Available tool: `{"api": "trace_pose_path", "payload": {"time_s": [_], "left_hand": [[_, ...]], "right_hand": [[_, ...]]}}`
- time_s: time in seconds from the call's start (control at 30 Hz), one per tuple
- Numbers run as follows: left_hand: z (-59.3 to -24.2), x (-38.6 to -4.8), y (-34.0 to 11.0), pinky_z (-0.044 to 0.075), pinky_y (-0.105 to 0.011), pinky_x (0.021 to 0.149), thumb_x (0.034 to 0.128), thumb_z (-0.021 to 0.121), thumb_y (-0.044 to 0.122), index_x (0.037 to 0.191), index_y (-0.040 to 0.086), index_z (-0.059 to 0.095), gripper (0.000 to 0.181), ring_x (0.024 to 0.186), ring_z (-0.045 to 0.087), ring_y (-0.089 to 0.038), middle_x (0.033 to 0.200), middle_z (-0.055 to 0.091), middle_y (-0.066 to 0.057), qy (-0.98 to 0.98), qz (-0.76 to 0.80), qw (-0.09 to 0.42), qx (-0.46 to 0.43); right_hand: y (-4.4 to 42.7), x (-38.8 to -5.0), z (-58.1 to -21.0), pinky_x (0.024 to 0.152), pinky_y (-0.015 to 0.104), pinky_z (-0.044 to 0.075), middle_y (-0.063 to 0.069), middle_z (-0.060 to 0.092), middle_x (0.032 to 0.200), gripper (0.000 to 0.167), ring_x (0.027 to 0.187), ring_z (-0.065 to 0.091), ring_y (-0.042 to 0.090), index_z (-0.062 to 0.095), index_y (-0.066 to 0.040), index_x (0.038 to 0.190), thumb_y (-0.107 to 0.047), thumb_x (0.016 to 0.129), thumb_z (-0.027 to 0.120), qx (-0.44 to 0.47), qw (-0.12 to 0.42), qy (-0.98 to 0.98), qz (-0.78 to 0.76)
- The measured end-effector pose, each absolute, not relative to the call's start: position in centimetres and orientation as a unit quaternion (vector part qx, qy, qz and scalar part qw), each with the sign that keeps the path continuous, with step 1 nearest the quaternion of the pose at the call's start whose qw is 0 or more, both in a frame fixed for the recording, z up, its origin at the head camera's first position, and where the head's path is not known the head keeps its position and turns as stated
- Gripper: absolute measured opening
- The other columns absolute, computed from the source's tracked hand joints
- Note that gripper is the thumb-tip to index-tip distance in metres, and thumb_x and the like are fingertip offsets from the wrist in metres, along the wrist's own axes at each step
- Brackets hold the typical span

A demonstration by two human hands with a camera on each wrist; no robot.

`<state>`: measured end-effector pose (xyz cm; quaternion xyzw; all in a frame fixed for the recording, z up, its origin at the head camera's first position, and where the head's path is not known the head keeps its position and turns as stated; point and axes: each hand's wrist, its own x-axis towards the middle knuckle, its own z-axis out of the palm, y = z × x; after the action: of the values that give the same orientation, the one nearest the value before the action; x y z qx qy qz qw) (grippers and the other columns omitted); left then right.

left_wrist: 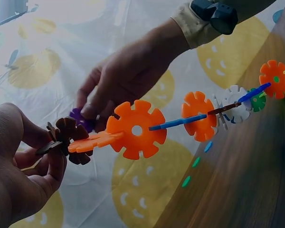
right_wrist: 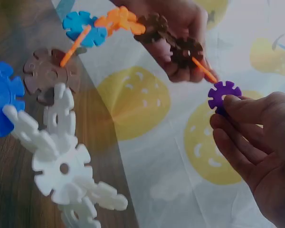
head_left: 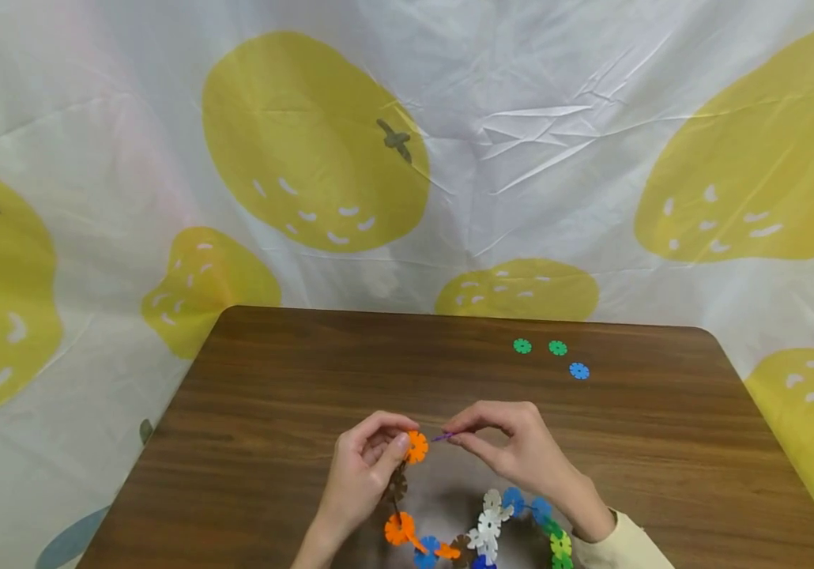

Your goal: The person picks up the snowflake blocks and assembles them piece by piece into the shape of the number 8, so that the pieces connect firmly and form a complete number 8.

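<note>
My left hand (head_left: pixel 359 478) pinches the end of a chain of notched flower discs, with an orange flower disc (head_left: pixel 416 447) at its thumb and fingertips. Brown discs (left_wrist: pixel 69 140) hang right beside those fingers. Between thumb and fingertips, my right hand (head_left: pixel 517 442) holds a purple flower disc (right_wrist: pixel 223 95), seen edge-on in the head view. The purple disc is at the orange disc's edge; whether they are slotted together I cannot tell. The chain runs down through orange, blue and brown discs to a white cluster (right_wrist: pixel 64 168), then on to blue, green and yellow ones.
Two loose green discs (head_left: pixel 522 346) and a loose blue disc (head_left: pixel 579 371) lie near the far edge of the brown wooden table (head_left: pixel 293 371). A white cloth (head_left: pixel 521 197) with yellow fruit prints hangs behind the table.
</note>
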<state>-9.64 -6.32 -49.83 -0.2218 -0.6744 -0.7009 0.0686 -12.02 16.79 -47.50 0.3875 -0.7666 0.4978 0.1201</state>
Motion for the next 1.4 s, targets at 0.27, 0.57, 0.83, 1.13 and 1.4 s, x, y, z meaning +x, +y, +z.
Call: {"api": "trace_pose_path", "payload": {"time_s": [0.27,0.57,0.83,1.13,1.4], "left_hand": [[-49.8,-9.6,-6.3,0.06,-0.021,0.069,0.093,0.064,-0.007,0.103,-0.009,0.067,0.01,0.079,0.065,-0.004,0.1,0.068,-0.031,-0.668,-0.701,0.096,-0.231],[-49.5,-8.9,-6.1,0.061,-0.026,0.065,0.0875,0.068,-0.013,0.094,-0.004,0.07,0.012,0.078,0.069,-0.012,0.089,0.069,-0.02,-0.66,-0.683,0.188,-0.249],[-49.4,-8.8,-6.1,0.06,-0.026,0.063,0.0869,0.066,-0.016,0.095,-0.005,0.069,0.014,0.075,0.068,-0.017,0.088,0.067,-0.021,-0.647,-0.678,0.218,-0.273],[-49.3,-8.6,-6.1,0.06,-0.026,0.06,0.0853,0.067,-0.017,0.093,-0.005,0.069,0.014,0.069,0.067,-0.018,0.086,0.068,-0.021,-0.649,-0.675,0.221,-0.272],[-49.2,-8.4,-5.2,0.062,-0.027,0.065,0.0766,0.067,-0.026,0.086,-0.006,0.069,0.022,0.074,0.071,-0.021,0.081,0.067,-0.018,-0.639,-0.678,0.252,-0.262]], "right_hand": [[16.2,-11.8,-47.5,0.083,0.023,0.06,0.009,0.077,0.096,0.02,0.086,0.075,0.02,0.076,-0.011,0.099,0.005,0.087,0.075,0.427,0.182,-0.737,0.49],[15.6,-11.7,-48.1,0.08,0.019,0.06,0.012,0.077,0.094,0.01,0.083,0.075,0.021,0.077,-0.005,0.093,-0.009,0.096,0.068,0.466,0.31,-0.705,0.435],[15.0,-11.7,-47.9,0.067,0.014,0.057,0.013,0.074,0.089,0.017,0.076,0.073,0.022,0.076,-0.001,0.093,-0.01,0.099,0.064,0.477,0.365,-0.689,0.406],[14.1,-11.2,-47.3,0.073,0.018,0.059,0.012,0.071,0.089,0.017,0.077,0.071,0.023,0.076,0.0,0.092,-0.008,0.099,0.063,0.487,0.389,-0.677,0.391],[13.5,-10.9,-47.4,0.075,0.02,0.06,0.01,0.071,0.083,0.016,0.075,0.071,0.022,0.075,0.002,0.089,-0.004,0.098,0.064,0.495,0.396,-0.656,0.409]]}}
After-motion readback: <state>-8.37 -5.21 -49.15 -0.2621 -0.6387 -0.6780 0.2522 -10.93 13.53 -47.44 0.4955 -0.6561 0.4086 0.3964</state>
